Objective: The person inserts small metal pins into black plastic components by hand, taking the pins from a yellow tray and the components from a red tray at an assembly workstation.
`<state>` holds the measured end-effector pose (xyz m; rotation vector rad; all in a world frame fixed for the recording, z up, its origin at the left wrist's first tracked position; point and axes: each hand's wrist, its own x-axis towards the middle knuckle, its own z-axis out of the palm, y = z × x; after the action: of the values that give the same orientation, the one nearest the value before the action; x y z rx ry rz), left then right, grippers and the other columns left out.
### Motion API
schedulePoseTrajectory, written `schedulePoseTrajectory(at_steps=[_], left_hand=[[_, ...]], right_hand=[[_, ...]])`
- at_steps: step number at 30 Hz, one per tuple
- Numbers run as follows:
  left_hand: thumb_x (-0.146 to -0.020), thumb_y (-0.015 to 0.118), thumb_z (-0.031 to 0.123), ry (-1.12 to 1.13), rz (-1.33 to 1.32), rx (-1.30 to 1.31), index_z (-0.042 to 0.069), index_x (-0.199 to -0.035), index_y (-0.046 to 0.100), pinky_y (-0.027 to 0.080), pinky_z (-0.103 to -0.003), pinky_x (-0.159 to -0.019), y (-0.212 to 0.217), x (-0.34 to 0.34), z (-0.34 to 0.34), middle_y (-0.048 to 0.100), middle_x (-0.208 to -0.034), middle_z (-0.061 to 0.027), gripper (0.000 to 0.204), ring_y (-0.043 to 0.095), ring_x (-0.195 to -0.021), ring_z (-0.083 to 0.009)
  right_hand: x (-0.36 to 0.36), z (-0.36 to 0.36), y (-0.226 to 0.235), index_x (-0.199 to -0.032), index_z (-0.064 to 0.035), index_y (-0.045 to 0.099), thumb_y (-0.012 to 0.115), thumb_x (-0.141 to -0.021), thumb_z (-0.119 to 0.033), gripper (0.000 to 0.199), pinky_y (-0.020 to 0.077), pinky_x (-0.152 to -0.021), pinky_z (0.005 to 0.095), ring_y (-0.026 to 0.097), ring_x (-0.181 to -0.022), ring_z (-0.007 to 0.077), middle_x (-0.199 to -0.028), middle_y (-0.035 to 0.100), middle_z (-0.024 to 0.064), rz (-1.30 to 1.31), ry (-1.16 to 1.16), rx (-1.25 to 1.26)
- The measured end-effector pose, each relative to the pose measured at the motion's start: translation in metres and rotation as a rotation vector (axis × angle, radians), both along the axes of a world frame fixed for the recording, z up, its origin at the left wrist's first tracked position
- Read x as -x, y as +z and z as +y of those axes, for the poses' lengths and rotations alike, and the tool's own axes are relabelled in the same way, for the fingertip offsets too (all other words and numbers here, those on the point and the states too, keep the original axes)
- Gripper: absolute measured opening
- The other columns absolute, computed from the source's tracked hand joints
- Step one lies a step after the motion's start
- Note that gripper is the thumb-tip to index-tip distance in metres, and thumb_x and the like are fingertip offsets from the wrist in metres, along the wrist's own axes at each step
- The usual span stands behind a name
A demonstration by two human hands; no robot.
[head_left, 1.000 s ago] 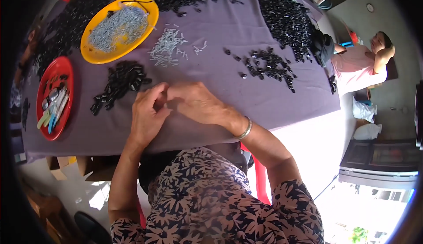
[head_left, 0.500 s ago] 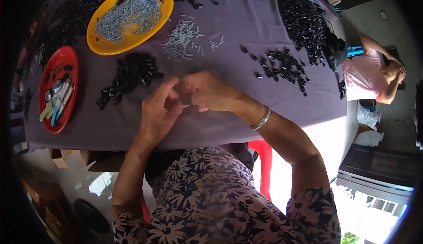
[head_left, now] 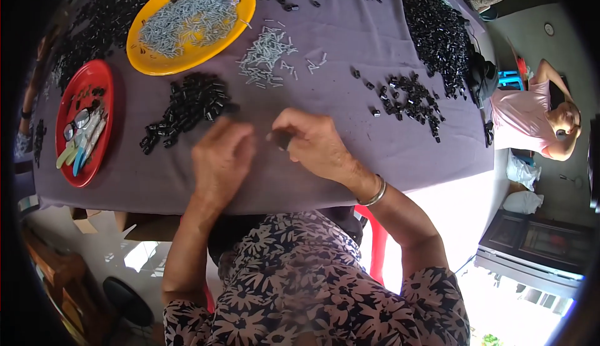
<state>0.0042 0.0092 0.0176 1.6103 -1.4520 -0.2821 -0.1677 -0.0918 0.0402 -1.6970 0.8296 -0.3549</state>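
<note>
My right hand (head_left: 315, 145) pinches a small black part (head_left: 281, 138) between thumb and fingers above the purple tablecloth (head_left: 350, 140). To its left, a short gap away, my left hand (head_left: 222, 162) is smeared by motion; what its fingers hold, if anything, is hidden. Just beyond the left hand lies a heap of small black cylindrical parts (head_left: 190, 102). Farther off, a loose pile of thin grey pins (head_left: 265, 59) rests on the cloth, beside a yellow plate (head_left: 169, 66) filled with more such pins.
On the left, a red tray (head_left: 94, 69) holds tools with green and blue handles (head_left: 79, 158). Scattered black parts (head_left: 409, 99) lie right of centre, below a big black heap (head_left: 434, 34). A person in a pink shirt (head_left: 522, 112) is beyond the table's right edge.
My hands were close together and have parted. The left moved slightly left and toward the black heap; the right drew right, with the small black part showing in its fingers.
</note>
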Motion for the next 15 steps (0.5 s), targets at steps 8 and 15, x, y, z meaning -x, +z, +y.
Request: schedulePoseTrajectory(at_steps=[8, 15], left_hand=[[-0.080, 0.074, -0.001, 0.297, -0.116, -0.032, 0.004, -0.095, 0.065, 0.047, -0.035, -0.060, 0.005, -0.043, 0.000, 0.055, -0.081, -0.0101, 0.018, 0.059, -0.066, -0.0261], [-0.081, 0.071, -0.004, 0.241, -0.104, 0.122, 0.004, -0.099, 0.066, 0.048, -0.035, -0.065, -0.002, -0.025, -0.003, 0.058, -0.088, -0.0100, 0.020, 0.060, -0.074, -0.0272]], right_hand=[[0.068, 0.003, 0.001, -0.093, -0.0011, 0.068, 0.066, -0.087, 0.008, 0.010, 0.0482, -0.062, 0.0218, 0.058, -0.069, 0.0036, -0.076, 0.066, -0.0023, 0.007, -0.135, 0.366], [0.107, 0.017, -0.004, -0.095, -0.0016, 0.068, 0.061, -0.078, 0.010, 0.022, 0.0505, -0.063, 0.0288, 0.065, -0.068, 0.0163, -0.078, 0.066, 0.0093, 0.160, -0.236, 0.626]])
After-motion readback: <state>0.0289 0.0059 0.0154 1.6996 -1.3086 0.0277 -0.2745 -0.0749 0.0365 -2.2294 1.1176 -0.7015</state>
